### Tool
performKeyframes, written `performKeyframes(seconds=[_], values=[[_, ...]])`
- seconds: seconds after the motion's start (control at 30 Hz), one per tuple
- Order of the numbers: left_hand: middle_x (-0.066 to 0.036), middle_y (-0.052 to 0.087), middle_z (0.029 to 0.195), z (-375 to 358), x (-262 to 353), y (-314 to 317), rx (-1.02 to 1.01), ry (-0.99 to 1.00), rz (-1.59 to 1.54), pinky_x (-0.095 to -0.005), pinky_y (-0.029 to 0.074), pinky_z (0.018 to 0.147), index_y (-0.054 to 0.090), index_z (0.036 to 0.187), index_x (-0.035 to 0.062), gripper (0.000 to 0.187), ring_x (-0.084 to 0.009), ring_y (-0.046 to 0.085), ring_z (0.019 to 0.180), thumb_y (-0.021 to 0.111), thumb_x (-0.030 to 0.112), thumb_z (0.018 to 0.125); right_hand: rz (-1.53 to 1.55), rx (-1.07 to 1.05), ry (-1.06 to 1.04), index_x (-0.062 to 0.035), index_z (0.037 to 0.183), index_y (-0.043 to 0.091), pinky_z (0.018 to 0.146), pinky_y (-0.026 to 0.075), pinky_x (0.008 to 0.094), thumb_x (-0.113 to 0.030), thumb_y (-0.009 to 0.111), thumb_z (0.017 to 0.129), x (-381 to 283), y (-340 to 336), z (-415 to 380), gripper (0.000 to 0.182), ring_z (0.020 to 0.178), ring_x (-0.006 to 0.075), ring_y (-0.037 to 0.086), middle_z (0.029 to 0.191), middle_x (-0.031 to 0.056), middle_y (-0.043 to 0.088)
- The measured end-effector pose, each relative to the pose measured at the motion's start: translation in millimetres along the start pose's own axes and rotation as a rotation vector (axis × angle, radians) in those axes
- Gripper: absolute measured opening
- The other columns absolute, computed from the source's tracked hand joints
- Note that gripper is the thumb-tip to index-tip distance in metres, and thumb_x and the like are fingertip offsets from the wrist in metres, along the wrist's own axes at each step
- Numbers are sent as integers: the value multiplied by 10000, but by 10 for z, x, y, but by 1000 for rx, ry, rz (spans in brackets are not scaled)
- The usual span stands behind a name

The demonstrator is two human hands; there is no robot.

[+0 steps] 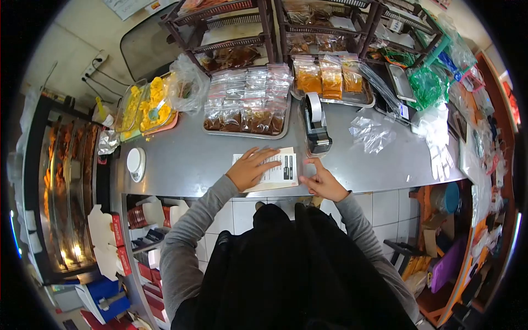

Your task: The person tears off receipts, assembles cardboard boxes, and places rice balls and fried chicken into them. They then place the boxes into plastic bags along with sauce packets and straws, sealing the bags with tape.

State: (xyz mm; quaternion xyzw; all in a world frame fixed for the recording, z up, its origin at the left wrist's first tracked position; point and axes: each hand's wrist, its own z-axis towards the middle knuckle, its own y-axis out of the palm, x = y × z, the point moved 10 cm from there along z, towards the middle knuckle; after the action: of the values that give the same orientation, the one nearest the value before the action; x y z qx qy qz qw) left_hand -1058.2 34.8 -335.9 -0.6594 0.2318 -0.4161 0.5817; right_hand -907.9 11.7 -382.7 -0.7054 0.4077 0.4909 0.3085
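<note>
My left hand [253,169] lies flat with spread fingers on a printed white paper [287,166] at the front of the steel counter, covering part of its text. Just right of the paper is my right hand [324,181], its index finger and thumb apart and nothing visible between them. Any small bit on its fingertips is too small to make out. A black tape dispenser [318,144] with a white roll of tape [313,107] stands beyond my right hand.
A metal tray [275,133] holds several zip bags of brown sauce [246,118]. Behind the dispenser, another tray carries bags of orange sauce [331,82]. Crumpled clear plastic [372,132] and plastic gloves [437,143] lie right. A white round scale [136,164] and yellow food containers [155,104] stand left.
</note>
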Motion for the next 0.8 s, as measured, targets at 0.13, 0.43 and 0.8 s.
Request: performKeyframes(seconds=[0.13, 0.43, 0.8], values=[[-98, 325, 1464, -31, 111, -70, 37, 48, 46, -499, 254, 1070, 456, 1328, 171, 460, -281, 319, 1345, 517, 273, 884, -42, 201, -133, -11, 1076, 392, 396, 381, 252, -279, 670, 860, 87, 55, 286, 442, 416, 112, 496, 542, 54, 534], [-85, 246, 1500, -76, 69, 27, -19, 24, 45, -554, 255, 1051, 429, 1351, 158, 827, -325, 237, 1371, 656, 599, 689, 518, 64, 402, 24, 915, 557, 354, 406, 237, -412, 587, 895, 697, 291, 115, 437, 489, 184, 623, 660, 124, 630], [-105, 324, 1443, -309, -157, -267, 168, -611, 141, -640, 170, 1041, 491, 1253, 116, 798, -340, 258, 1361, 738, 553, 633, -555, 1234, -487, 3, 852, 600, 501, 454, 310, -188, 663, 824, -905, -690, -595, 203, 649, 223, 615, 777, 113, 621]])
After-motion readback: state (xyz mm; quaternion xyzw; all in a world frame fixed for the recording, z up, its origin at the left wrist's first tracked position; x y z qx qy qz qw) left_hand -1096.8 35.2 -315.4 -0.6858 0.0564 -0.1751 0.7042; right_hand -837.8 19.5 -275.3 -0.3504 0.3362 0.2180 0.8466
